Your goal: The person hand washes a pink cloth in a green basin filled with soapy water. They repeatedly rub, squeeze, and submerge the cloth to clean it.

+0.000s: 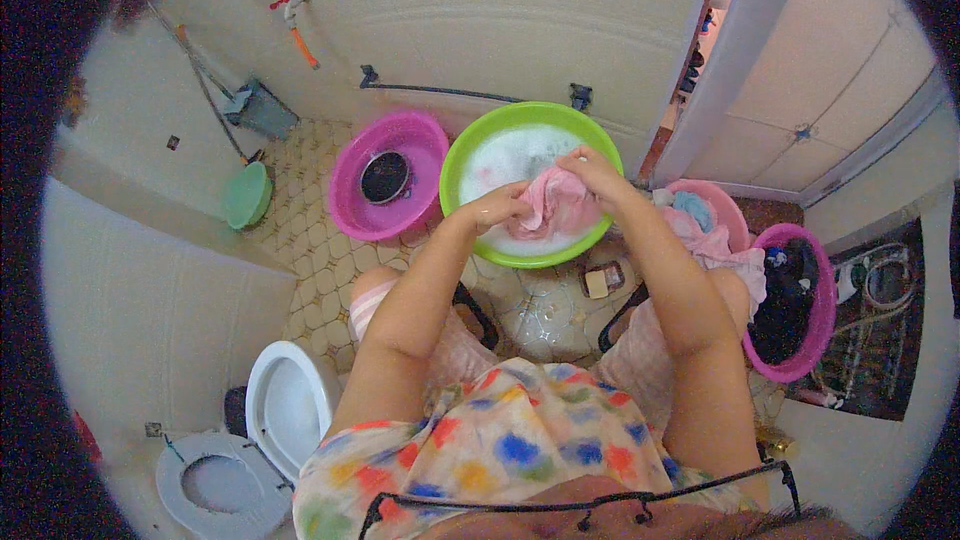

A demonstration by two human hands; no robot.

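In front of me stands a round lime-green basin (462, 143) full of white suds (505, 155). Bunched over the suds is a wet pink cloth (557, 205), some kind of garment whose shape I cannot make out. My left hand (500, 206) grips its left edge near the basin's rim. At its upper right, my right hand (592, 176) is closed on the same cloth, fingers curled over the top. The lower part of the cloth rests in the foam. A bar of soap (597, 284) lies in a small dish on the tiled floor, just below the basin.
A magenta basin (345, 185) holding a dark round item (385, 178) stands left of the green one. To the right are a pink basin (735, 215) with pastel clothes and a magenta basin (824, 325) of dark clothes. A toilet seat (190, 480) is at lower left.
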